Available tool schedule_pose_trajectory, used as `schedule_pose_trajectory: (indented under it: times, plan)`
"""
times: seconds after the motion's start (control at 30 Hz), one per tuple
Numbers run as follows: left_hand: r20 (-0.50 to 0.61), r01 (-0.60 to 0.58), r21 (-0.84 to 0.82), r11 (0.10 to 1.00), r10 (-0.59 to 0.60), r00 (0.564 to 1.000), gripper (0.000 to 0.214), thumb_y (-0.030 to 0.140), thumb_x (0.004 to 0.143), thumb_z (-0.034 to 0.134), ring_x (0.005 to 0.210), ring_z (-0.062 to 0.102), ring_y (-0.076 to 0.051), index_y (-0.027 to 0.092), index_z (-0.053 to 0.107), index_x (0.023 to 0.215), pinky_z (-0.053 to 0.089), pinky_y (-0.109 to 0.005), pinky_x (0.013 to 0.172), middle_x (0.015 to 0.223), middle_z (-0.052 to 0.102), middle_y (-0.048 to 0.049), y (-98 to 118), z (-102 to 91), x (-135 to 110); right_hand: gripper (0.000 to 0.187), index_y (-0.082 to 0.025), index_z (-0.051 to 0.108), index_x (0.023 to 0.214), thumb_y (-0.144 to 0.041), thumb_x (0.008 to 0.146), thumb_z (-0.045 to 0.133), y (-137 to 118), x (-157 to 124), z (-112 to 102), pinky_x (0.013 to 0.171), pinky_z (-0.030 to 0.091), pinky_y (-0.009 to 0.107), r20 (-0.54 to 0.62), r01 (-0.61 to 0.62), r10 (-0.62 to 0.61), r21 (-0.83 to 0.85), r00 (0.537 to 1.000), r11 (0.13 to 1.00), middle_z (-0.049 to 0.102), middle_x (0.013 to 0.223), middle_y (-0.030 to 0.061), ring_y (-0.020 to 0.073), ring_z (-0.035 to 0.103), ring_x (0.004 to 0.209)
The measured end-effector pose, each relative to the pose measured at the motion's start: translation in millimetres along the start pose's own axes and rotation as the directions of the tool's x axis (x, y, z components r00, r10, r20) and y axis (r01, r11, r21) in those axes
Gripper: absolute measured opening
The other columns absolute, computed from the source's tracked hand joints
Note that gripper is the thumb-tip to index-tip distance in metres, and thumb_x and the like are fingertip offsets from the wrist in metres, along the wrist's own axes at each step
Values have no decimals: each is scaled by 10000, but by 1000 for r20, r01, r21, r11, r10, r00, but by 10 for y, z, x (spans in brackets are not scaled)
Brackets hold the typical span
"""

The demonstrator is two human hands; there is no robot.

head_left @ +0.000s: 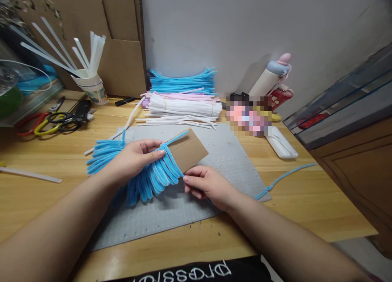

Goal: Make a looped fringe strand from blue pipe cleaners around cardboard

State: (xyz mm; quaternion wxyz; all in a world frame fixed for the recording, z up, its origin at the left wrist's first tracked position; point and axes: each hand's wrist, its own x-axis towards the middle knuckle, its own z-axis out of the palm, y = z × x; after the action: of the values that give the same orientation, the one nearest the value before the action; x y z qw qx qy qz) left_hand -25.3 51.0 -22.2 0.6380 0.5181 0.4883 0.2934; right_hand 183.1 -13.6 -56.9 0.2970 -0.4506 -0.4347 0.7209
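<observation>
A piece of brown cardboard (192, 149) is held tilted above the grey cutting mat (232, 159), with blue pipe cleaners (159, 176) looped around it in a thick row. My left hand (142, 153) pinches the wrapped cardboard, its thumb pressing on the loops near the top edge. At the lower edge my right hand (203, 182) pinches a blue pipe cleaner where it comes off the last loop. That strand seems to pass under my right arm and reappear as a long blue tail (283, 175) to the right. The looped row extends left behind my left wrist.
Bundles of blue (183, 82) and white pipe cleaners (183, 106) lie along the wall. Several scissors (58, 120) and a paper cup of sticks (92, 86) stand at left. A bottle (268, 77) and a tissue pack (281, 143) are at right.
</observation>
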Motion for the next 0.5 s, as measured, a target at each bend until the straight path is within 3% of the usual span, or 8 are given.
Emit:
schedule_pose_trajectory:
  times: [0.23,0.4,0.5]
  plan:
    - [-44,-18,14,1000,19,999,500,542,607,779,799,691,-222,179,716,944,561,-345,792,847,752,-53,-87,-16,28,196,-151,655,825,-342,802,616,0,4,36,417,258,215,-17,6,-8,-109,1000,994,599,649,-13,38,387,412]
    - [67,-20,54,998,16,998,449,514,613,776,819,681,-231,187,733,919,555,-357,792,857,747,-58,-26,-57,-23,183,-162,595,730,-326,785,655,-133,-46,-13,397,269,199,163,-20,57,-217,985,976,528,563,-32,49,376,426]
    - [233,-29,113,993,2,972,348,460,694,729,787,673,-205,211,739,937,548,-321,749,873,746,-43,13,-65,-87,141,-161,625,765,-292,752,676,-266,-30,-86,432,353,181,355,8,107,-308,928,951,592,632,-15,61,444,481]
